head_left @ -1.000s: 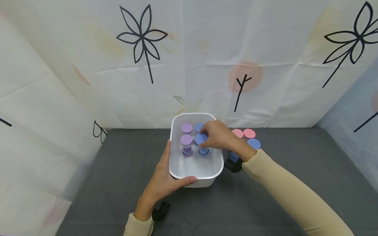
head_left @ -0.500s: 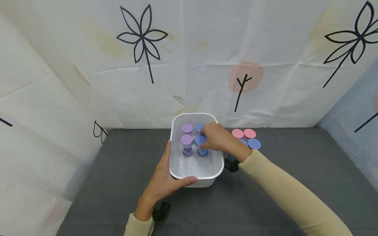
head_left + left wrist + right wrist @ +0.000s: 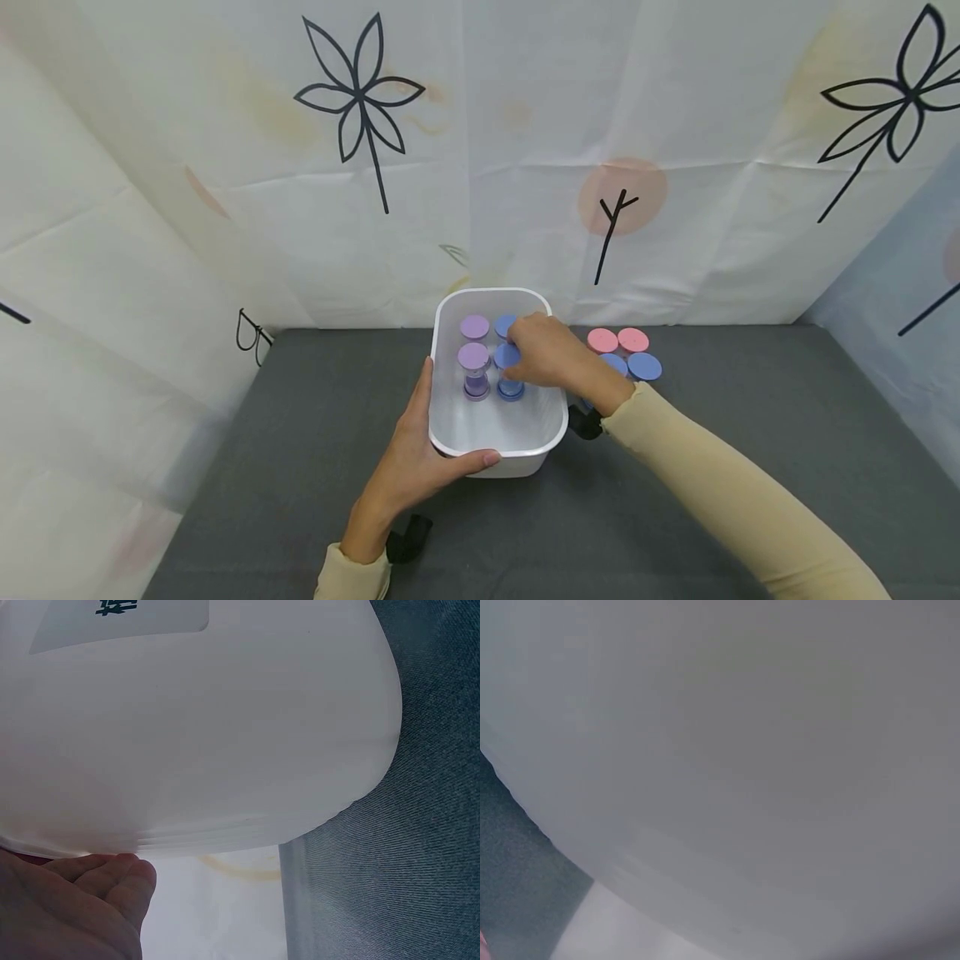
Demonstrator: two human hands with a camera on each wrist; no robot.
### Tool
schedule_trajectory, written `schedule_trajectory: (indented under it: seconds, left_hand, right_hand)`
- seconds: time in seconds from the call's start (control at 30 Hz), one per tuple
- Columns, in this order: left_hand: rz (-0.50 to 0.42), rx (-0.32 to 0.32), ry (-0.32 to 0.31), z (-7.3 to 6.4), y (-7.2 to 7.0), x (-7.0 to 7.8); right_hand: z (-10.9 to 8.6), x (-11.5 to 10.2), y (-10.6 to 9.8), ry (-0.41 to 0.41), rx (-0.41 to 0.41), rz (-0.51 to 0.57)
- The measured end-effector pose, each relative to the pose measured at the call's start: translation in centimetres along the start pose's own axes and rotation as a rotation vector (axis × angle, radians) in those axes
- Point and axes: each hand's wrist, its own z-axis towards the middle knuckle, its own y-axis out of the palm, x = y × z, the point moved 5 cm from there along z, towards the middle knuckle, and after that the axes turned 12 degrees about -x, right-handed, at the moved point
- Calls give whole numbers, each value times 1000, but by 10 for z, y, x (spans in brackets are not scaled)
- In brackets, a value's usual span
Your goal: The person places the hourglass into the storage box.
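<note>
In the head view a white plastic bin (image 3: pixel 487 429) stands on the dark tabletop. My left hand (image 3: pixel 412 454) rests at its near left corner, fingers along the left wall and thumb stretched along the front rim. Reaching in over the right rim, my right hand (image 3: pixel 551 354) pinches a blue hourglass (image 3: pixel 507 357) near its top cap. This hourglass is upright, level with a purple hourglass (image 3: pixel 473 358) to its left. Behind them stand another purple one and a partly hidden blue one. The left wrist view shows left fingertips (image 3: pixel 139 881) against the bin's outer wall; the right wrist view shows mostly white wall.
Right of the bin stand two pink hourglasses (image 3: pixel 632 340) and blue hourglasses (image 3: pixel 644 367), partly hidden behind my right forearm. A white printed cloth (image 3: pixel 510 167) hangs behind the tabletop (image 3: pixel 300 467). Each wrist carries a black mount (image 3: pixel 409 537).
My right hand has shifted slightly left with the blue hourglass, whose base has moved left inside the bin. More of the blue hourglasses outside shows now. The left hand and bin have stayed put.
</note>
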Motion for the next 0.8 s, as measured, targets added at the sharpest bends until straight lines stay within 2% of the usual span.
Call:
schedule_trajectory:
  seconds: [0.13, 0.2, 0.43, 0.8]
  left_hand:
    - [0, -8, -8, 0, 0, -1]
    - [6, -12, 0, 0, 1, -10]
    - [-8, -13, 6, 1, 2, -9]
    - [-6, -12, 10, 2, 2, -9]
  right_hand:
    - [-1, -1, 0, -8, 20, -10]
    - [-1, -1, 0, -5, 21, -9]
    - [-3, -2, 0, 22, 5, -9]
    - [-12, -1, -7, 9, 34, 125]
